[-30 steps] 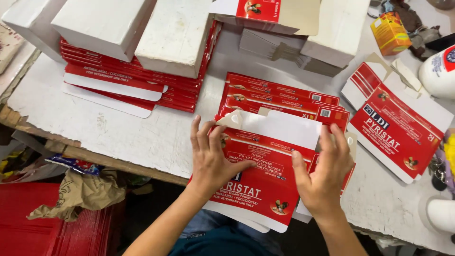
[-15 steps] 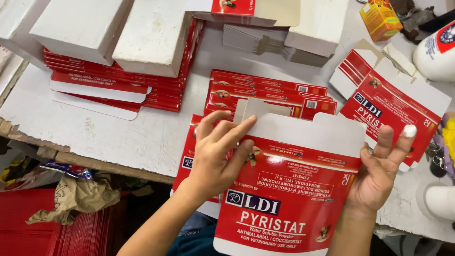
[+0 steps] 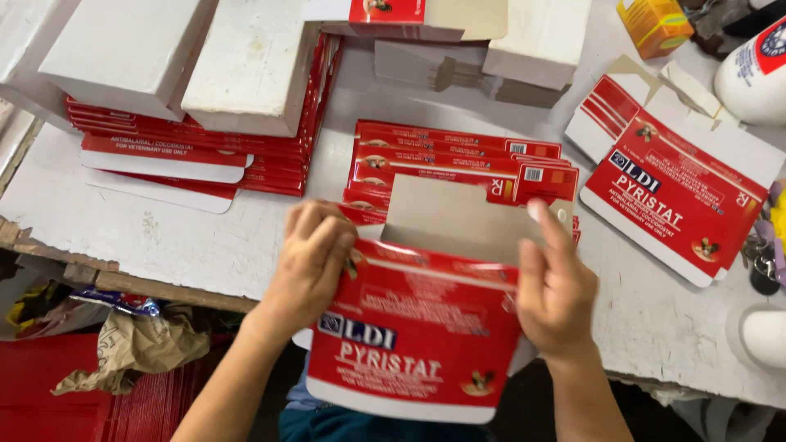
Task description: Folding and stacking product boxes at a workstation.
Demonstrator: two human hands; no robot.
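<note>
Red carton blank [image 3: 413, 327] is held upright over the table [image 3: 164, 237] edge, flap uppermost. Left hand [image 3: 311, 262] grasps its left side, right hand [image 3: 557, 286] its right; both equally near.

The red carton blank [image 3: 413, 327], lifted off the stack, now bulges open between both hands.

The left hand [image 3: 311, 262] covers the red carton's [image 3: 409, 336] left corner; the white bottle [image 3: 753, 69] is cut off.
</note>
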